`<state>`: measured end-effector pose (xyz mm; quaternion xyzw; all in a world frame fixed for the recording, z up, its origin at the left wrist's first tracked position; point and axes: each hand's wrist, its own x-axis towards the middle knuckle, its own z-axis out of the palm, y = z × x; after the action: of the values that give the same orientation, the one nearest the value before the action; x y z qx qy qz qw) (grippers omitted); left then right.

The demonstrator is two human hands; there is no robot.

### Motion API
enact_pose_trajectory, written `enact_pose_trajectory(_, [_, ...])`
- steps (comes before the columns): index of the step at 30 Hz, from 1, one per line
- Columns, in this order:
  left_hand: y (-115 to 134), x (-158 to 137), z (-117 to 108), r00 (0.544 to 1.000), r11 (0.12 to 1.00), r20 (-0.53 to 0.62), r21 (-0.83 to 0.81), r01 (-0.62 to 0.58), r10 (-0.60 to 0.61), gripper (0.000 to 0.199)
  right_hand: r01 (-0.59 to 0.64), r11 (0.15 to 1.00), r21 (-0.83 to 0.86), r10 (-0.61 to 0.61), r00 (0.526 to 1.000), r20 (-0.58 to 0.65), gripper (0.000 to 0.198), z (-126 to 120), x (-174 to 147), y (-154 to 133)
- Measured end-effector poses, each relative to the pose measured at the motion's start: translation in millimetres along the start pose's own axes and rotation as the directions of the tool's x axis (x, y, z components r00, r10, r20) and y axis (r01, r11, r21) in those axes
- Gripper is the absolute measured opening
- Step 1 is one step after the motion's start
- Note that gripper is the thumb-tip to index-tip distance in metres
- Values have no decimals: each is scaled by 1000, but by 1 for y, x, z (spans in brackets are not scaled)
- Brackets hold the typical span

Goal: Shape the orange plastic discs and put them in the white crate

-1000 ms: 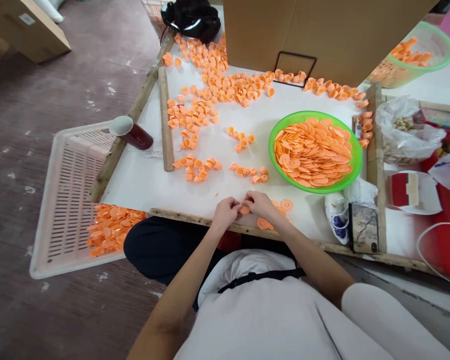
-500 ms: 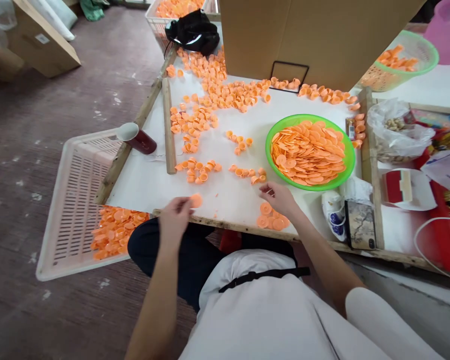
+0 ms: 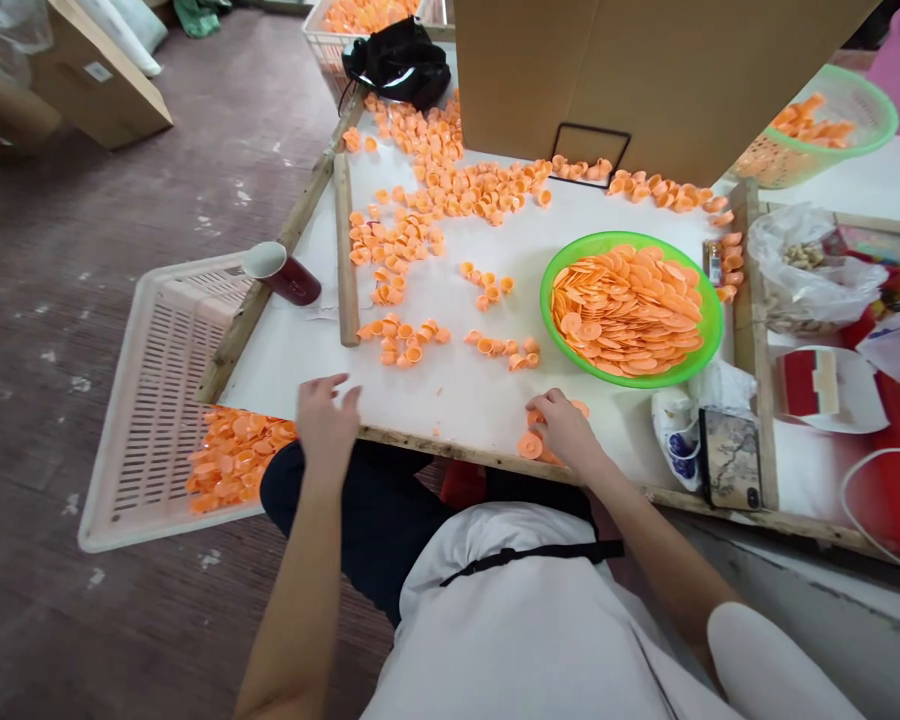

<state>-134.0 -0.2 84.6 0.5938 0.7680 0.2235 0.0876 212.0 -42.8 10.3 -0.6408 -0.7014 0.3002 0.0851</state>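
Observation:
My left hand (image 3: 326, 420) is held over the table's near edge on the left, fingers apart and nothing in them. The crate (image 3: 150, 400) of orange discs (image 3: 240, 455) stands below and to its left. At the near edge on the right, my right hand (image 3: 566, 432) reaches down to a small group of flat orange discs (image 3: 529, 445), its fingers closed around one and partly covering the others. Behind that hand sits a green bowl (image 3: 546, 315) heaped with similar discs. Small orange cups (image 3: 506, 347) lie in little groups ahead of both hands.
A maroon cup (image 3: 296, 280) stands on the left beside a wooden strip (image 3: 345, 250). A large cardboard box (image 3: 645, 90) rises at the back. On the right are a phone (image 3: 731, 460), a wooden divider (image 3: 750, 340) and a plastic bag (image 3: 810, 270).
The disc in my left hand is gone, and that hand has moved left with its fingers spread. My right hand has come down onto the discs at the near edge.

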Motion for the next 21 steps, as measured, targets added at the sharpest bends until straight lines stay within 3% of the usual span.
enact_pose_trajectory(4, [41, 16, 62, 992, 995, 74, -18, -97, 99, 27, -20, 1000, 18, 21, 999, -32, 18, -6, 3, 1])
enact_pose_trajectory(9, [27, 32, 106, 989, 993, 122, 74, -92, 83, 27, -34, 994, 104, 42, 996, -78, 14, -12, 3, 4])
enact_pose_trajectory(14, [14, 19, 93, 996, 999, 78, -2, -43, 43, 28, -61, 990, 126, 70, 995, -76, 13, -13, 8, 8])
enact_pose_trajectory(18, [37, -2, 68, 1000, 982, 16, -189, -22, 26, 34, -57, 987, 151, 67, 996, -64, 12, -10, 14, 8])
enact_pose_trajectory(21, [64, -18, 60, 989, 959, 90, -271, -87, 115, 31, -50, 979, 197, 66, 995, -76, 8, -11, 14, 5])
